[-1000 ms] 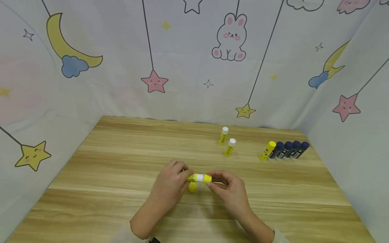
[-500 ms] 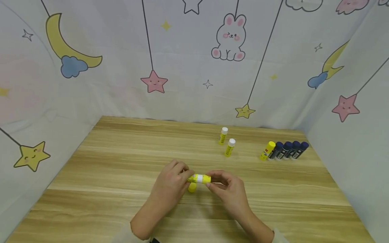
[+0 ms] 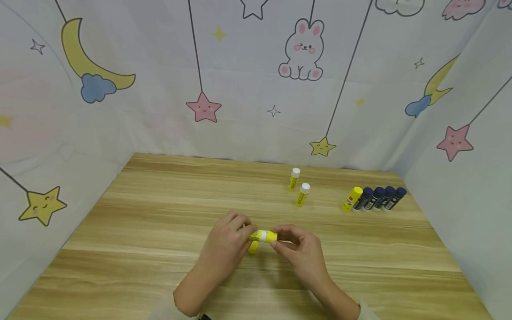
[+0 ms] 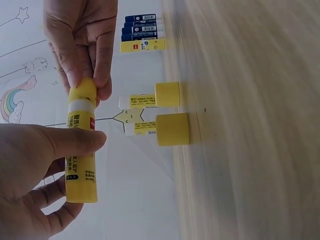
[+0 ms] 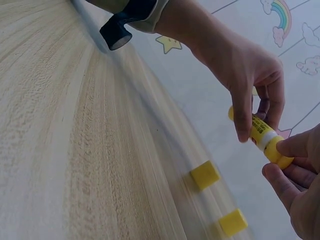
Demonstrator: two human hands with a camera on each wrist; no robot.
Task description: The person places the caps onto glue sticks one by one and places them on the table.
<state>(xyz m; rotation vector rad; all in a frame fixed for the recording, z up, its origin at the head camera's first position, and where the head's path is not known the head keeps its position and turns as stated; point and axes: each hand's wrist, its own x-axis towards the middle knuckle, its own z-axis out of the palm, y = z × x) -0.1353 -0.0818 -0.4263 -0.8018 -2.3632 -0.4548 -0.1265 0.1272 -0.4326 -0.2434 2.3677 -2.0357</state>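
Observation:
Both hands hold a yellow glue stick (image 3: pixel 263 236) level above the table. My left hand (image 3: pixel 226 238) grips its printed body between thumb and fingers, and the thumb (image 4: pixel 82 142) lies across the label in the left wrist view. At the other end, the fingertips of my right hand (image 3: pixel 302 249) pinch a short yellow end piece (image 4: pixel 82 90) beyond a white band (image 4: pixel 81 105). Below the glue stick a yellow cap (image 3: pixel 253 247) stands on the table. The left wrist view shows a second yellow cap (image 4: pixel 166 94) beside the first; the left hand hides it in the head view.
Two yellow glue sticks with white tops, the nearer one (image 3: pixel 302 195) and the farther one (image 3: pixel 294 180), stand behind the hands. Farther right, a yellow-capped glue stick (image 3: pixel 353 198) begins a row with several dark blue glue sticks (image 3: pixel 374 198). A printed curtain (image 3: pixel 240 133) borders the wooden table (image 3: pixel 140 213).
My left hand has edged slightly right toward the right hand, and the white band on the glue stick looks a little narrower. The other things stand where they were.

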